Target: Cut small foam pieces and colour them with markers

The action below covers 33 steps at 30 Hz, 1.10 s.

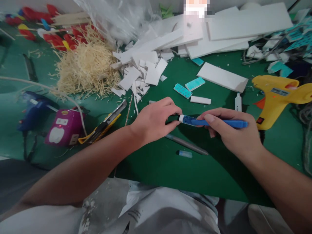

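A blue pen-shaped stick [221,123] with a clear section and a white end lies nearly level above the green table. My right hand [234,128] is closed round its blue body. At the white end, the thumb and forefinger of my left hand [156,118] are pinched together. Beneath my hands a slim grey rod [190,145] rests on the table, partly hidden by my left hand. Nearer to me lies a small translucent blue cap-like piece [185,154]. Two turquoise strips [195,84] and a white strip [200,100] lie beyond my hands.
A yellow glue gun [274,97] and a small white tube [238,102] are at right. On the left are utility knives [104,125], a purple power socket [63,126] and a blue glue gun [36,110]. Wood shavings [87,68], white scraps [131,78] and foam boards [251,22] line the back.
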### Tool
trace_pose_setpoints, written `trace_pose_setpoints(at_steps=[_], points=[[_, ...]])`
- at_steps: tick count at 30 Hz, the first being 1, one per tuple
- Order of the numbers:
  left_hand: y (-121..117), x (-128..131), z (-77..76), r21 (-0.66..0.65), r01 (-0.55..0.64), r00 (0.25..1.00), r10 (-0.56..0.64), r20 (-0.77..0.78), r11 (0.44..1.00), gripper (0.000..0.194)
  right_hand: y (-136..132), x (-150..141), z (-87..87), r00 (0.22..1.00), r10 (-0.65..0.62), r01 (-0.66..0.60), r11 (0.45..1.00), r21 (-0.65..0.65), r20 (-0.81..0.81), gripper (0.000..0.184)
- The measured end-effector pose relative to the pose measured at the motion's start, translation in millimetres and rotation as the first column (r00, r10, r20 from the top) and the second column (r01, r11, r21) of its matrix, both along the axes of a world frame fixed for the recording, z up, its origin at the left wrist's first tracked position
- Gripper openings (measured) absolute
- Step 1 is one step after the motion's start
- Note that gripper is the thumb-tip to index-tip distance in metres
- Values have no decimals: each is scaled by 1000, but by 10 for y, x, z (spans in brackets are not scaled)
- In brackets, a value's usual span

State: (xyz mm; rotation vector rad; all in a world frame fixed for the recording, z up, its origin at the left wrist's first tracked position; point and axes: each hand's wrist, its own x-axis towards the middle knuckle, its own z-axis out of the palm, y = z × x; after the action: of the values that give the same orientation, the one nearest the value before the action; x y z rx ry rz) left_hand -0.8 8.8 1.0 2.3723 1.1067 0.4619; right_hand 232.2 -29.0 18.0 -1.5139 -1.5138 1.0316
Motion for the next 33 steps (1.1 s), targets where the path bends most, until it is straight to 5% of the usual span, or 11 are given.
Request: trace_pose_setpoints(at_steps=[6,11,18,33], points=[[-73,36,11,53,-57,997,60,-50,997,48,13,-12,22,994,-95,96,995,19,-57,17],[-162,82,46,168,6,991,17,-134,986,65,19,-8,-1,994,-88,90,996,26,-67,15],[-129,70,12,219,119,992,-107,-64,969,54,26,11,11,996,-66,69,997,40,-68,10],[-82,54,13,135,126,992,-121,-41,983,50,19,7,18,1000,-18,17,999,31,24,10]])
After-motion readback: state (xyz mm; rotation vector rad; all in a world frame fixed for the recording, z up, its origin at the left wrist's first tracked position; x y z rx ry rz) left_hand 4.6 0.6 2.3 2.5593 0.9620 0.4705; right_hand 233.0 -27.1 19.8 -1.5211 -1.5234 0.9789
